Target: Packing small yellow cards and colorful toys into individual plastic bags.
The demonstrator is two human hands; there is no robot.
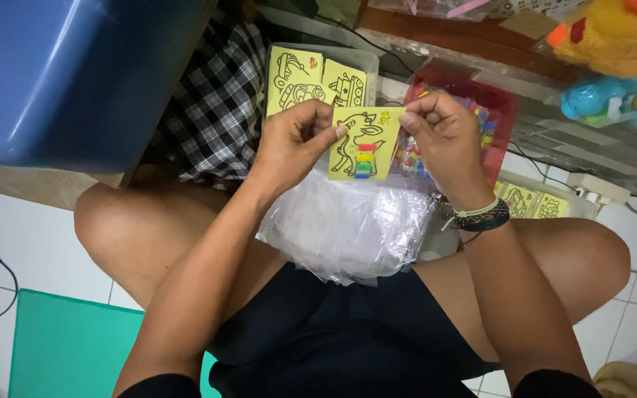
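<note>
Fingers of the left hand [293, 144] pinched the left edge of a yellow deer card [366, 142], up over the lap. The right hand [444, 133] pinched its top right corner. Clear bags [348, 221] lay under it, not yet used. More yellow cards [296, 79] waited in a box [369, 59] behind.

left hand [294, 144], right hand [444, 133], both pinching

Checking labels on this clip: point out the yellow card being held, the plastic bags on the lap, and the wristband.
Yellow card [366, 140], head view, its middle.
Plastic bags [348, 225], head view, centre of the pile.
Wristband [477, 215], head view, on the right wrist.
</note>
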